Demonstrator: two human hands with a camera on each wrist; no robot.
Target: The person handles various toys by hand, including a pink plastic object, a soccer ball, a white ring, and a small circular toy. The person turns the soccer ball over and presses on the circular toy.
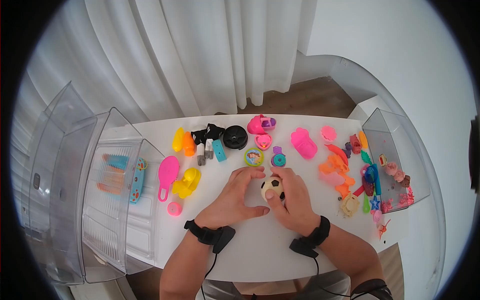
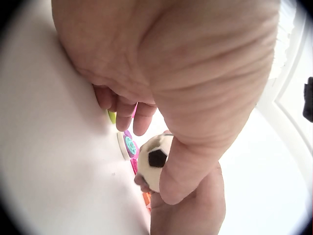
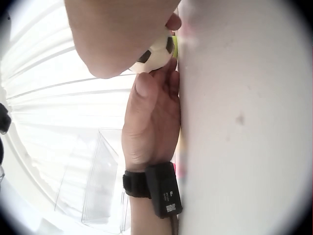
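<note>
A small cream-and-black toy soccer ball (image 1: 270,185) is held in my right hand (image 1: 296,202), the thumb across its near side and the fingers curled over the far side. To its left, my left hand (image 1: 231,197) is spread in a loose curve, thumb apart from the fingers, with nothing in its grasp. The left wrist view shows the ball (image 2: 150,164) just beyond the left thumb, against the right hand. Beyond the hands lie a round green-rimmed toy (image 1: 254,157) with a picture and a teal-and-purple toy (image 1: 278,159).
Left on the white table (image 1: 240,257) are a pink paddle-shaped toy (image 1: 169,170), yellow toys (image 1: 187,183) and a clear bin (image 1: 102,240). At the back lies a black disc (image 1: 235,137). Several colourful toys crowd the right, beside another clear bin (image 1: 415,175).
</note>
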